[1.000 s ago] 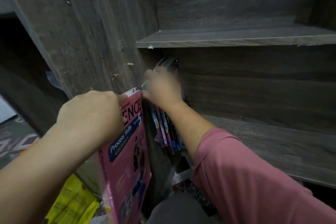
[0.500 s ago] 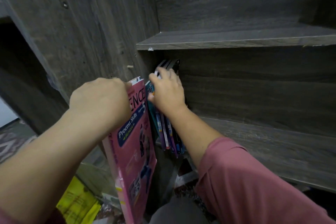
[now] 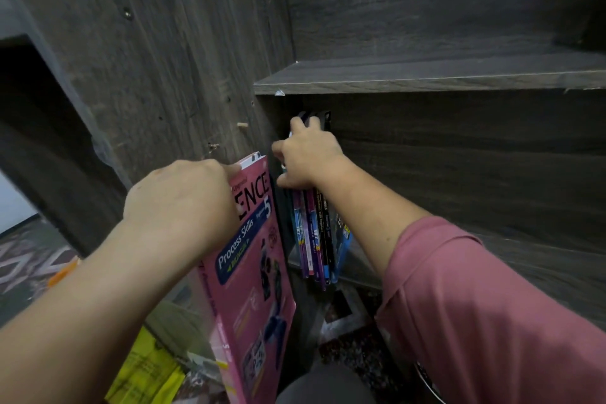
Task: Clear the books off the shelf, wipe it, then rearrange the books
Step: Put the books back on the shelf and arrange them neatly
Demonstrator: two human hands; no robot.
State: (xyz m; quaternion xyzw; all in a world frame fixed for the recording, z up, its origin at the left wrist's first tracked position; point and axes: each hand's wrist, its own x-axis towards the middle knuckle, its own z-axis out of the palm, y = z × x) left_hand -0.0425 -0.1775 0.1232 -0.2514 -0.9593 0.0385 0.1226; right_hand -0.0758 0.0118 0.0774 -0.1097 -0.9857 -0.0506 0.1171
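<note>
At centre frame the left hand (image 3: pixel 180 203) grips the top edge of a pink paperback science workbook (image 3: pixel 259 275), held upright. Just right, the right hand (image 3: pixel 306 159) hooks curled fingers over thin upright colourful-spined books (image 3: pixel 314 239) at the left end of the dark wooden shelf (image 3: pixel 511 272).

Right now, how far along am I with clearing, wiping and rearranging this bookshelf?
Clearing and probably wiping look finished: the upper shelf and most of the lower shelf are bare. In hand: your left hand grips the pink science book beside the standing books, which your right hand holds upright. Left: shelving it, probably also the yellow papers on the floor.
</note>
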